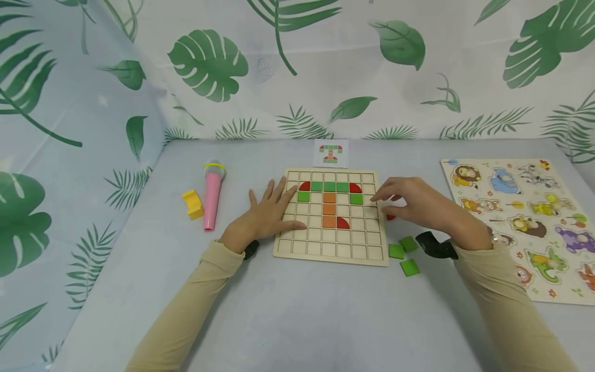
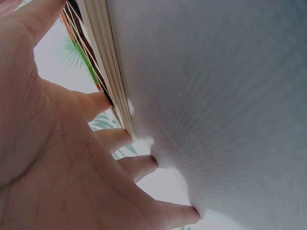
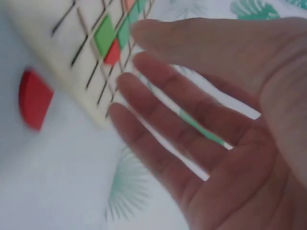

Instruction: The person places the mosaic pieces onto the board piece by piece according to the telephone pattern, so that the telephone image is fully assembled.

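A wooden grid board [image 1: 353,252] lies in the middle of the table. Its cells hold green squares, orange squares [image 1: 329,209] and red quarter-round pieces [image 1: 342,223]. My left hand [image 1: 262,214] rests with spread fingers over the board's left edge; in the left wrist view two of its fingertips [image 2: 192,214] are on the table beyond the edge. Over the right edge hovers my right hand [image 1: 411,204], thumb apart from gently bent fingers, with nothing between them in the right wrist view. A loose red quarter-round piece [image 3: 36,99] lies just off the board beneath it.
Three green squares [image 1: 396,251] lie right of the board. Behind it stands a small pattern card [image 1: 330,155]. Leftward are a pink toy microphone [image 1: 212,201] and a yellow block [image 1: 192,204]. An animal puzzle board [image 1: 502,206] lies at the right, partly behind my right forearm.
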{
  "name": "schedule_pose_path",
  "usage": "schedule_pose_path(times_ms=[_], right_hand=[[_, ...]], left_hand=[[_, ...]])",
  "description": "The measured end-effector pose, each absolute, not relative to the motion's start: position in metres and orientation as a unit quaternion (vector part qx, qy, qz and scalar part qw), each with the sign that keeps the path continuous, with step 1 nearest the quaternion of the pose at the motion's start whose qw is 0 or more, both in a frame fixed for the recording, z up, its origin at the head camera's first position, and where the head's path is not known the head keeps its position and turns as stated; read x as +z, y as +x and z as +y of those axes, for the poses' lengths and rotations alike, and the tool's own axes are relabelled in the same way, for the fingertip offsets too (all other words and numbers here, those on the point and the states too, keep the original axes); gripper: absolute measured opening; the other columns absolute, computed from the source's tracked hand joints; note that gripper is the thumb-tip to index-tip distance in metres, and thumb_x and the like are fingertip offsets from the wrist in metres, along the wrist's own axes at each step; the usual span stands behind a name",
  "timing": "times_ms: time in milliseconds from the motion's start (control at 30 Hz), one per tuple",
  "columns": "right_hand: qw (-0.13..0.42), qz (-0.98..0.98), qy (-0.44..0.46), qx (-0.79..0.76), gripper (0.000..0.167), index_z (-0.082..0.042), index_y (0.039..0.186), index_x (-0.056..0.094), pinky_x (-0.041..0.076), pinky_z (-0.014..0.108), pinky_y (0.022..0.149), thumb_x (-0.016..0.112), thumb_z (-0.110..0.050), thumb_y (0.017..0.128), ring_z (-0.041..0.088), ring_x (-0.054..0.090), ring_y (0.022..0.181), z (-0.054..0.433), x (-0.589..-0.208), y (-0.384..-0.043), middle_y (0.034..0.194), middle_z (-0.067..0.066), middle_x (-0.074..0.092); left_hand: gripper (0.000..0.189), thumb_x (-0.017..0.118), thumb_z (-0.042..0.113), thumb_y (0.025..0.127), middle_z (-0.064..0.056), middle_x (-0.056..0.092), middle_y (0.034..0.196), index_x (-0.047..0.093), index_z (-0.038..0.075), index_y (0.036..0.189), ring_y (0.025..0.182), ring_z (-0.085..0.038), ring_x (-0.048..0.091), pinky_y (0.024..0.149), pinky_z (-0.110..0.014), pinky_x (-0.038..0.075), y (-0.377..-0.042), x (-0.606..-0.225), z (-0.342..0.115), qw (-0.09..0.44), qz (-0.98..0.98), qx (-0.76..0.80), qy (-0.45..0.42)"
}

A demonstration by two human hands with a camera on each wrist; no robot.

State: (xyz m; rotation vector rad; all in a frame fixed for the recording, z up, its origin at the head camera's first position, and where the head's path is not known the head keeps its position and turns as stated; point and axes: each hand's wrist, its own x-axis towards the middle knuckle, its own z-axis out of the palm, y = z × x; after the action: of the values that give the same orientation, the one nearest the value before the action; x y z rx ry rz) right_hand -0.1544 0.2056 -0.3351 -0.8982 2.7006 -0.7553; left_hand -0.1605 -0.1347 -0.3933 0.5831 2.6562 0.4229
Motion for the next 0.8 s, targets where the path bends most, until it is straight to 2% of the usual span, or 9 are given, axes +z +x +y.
schedule_pose_path(times_ms=[133, 267, 600, 800], right_hand=[[0.113, 0.923, -0.289, -0.225, 0.027, 0.000, 0.112, 0.080, 0.056, 0.054, 0.090, 0.082, 0.005, 0.086, 0.032, 0.068, 0.105, 0.213, -0.340, -0.158, 0.114, 0.012, 0.073], [0.127, 0.927, -0.283, -0.213, 0.027, 0.004, 0.110, 0.079, 0.056, 0.053, 0.088, 0.083, 0.006, 0.083, 0.031, 0.069, 0.100, 0.217, -0.349, -0.161, 0.110, 0.013, 0.073], [0.123, 0.918, -0.282, -0.249, 0.029, 0.007, 0.110, 0.075, 0.058, 0.053, 0.087, 0.081, 0.011, 0.082, 0.028, 0.069, 0.092, 0.224, -0.360, -0.161, 0.099, 0.009, 0.073], [0.127, 0.921, -0.268, -0.252, 0.028, 0.004, 0.108, 0.076, 0.058, 0.045, 0.081, 0.082, 0.010, 0.082, 0.022, 0.065, 0.087, 0.224, -0.361, -0.159, 0.093, 0.004, 0.070]], left_hand=[[0.101, 0.058, 0.065, 0.099, -0.013, -0.014, 0.175, 0.005, 0.019, 0.171, 0.159, -0.040, -0.013, 0.112, -0.080, -0.009, -0.161, -0.394, -0.136, 0.192, 0.947, 0.151, 0.208], [0.100, 0.059, 0.065, 0.099, -0.013, -0.013, 0.175, 0.005, 0.019, 0.171, 0.159, -0.040, -0.013, 0.113, -0.080, -0.009, -0.161, -0.394, -0.136, 0.192, 0.946, 0.155, 0.208], [0.100, 0.059, 0.064, 0.099, -0.014, -0.012, 0.175, 0.005, 0.018, 0.171, 0.159, -0.041, -0.013, 0.113, -0.080, -0.010, -0.159, -0.392, -0.134, 0.194, 0.947, 0.152, 0.207], [0.100, 0.059, 0.064, 0.099, -0.014, -0.012, 0.175, 0.006, 0.018, 0.171, 0.159, -0.041, -0.012, 0.113, -0.081, -0.009, -0.160, -0.392, -0.134, 0.193, 0.947, 0.150, 0.207]])
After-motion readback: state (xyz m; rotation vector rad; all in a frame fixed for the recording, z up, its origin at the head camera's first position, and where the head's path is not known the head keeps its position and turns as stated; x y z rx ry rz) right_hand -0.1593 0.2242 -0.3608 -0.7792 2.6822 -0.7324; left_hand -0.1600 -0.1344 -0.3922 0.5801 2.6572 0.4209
